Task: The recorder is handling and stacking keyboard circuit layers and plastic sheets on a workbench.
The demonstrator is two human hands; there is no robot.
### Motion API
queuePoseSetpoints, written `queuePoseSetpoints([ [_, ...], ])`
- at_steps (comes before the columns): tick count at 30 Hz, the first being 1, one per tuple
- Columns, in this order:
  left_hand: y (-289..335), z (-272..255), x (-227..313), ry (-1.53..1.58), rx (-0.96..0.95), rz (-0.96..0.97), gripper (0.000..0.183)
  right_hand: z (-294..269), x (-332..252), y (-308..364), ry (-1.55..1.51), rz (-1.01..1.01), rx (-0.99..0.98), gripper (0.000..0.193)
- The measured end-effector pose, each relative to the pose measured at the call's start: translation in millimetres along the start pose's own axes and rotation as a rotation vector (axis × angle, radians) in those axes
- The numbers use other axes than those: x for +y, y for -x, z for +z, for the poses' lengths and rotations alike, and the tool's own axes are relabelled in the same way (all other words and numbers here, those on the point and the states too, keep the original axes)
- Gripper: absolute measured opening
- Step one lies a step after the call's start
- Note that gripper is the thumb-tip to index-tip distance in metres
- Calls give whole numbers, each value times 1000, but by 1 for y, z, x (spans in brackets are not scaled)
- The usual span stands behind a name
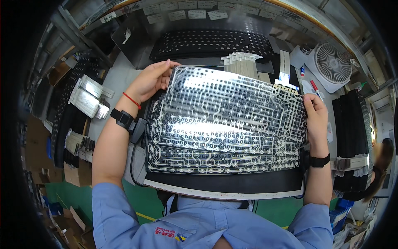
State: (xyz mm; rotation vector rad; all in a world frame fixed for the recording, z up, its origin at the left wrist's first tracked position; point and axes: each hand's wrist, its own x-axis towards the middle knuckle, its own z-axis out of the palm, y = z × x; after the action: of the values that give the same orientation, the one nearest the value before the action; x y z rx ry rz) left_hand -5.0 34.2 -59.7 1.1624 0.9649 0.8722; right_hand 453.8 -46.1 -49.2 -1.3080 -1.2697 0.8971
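So I'm looking down through the head cam, and I've got one clear sheet (236, 99) with pale circuit lines held over the middle of the desk (124, 76). My left hand (155, 74) is pinching its far left corner, and my right hand (316, 114) has thumb and fingers closed on its right edge. The sheet slants, right end nearer me. Below and nearer are more clear sheets (224, 159), fanned over a black board (224, 182); can't tell if the held one touches them. Far side: a row of black panels (207, 43) with holes. Far right: a white fan (331, 62), with a red-capped marker (316, 87) near it.
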Motion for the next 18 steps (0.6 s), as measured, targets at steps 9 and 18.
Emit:
queuePoseSetpoints([
  [9, -2, 2, -1, -81, 186, 98, 19, -2, -1, -3, -123, 17, 39, 19],
  [18, -2, 0, -1, -8, 176, 111, 17, 2, 0, 0, -198, -15, 31, 18],
])
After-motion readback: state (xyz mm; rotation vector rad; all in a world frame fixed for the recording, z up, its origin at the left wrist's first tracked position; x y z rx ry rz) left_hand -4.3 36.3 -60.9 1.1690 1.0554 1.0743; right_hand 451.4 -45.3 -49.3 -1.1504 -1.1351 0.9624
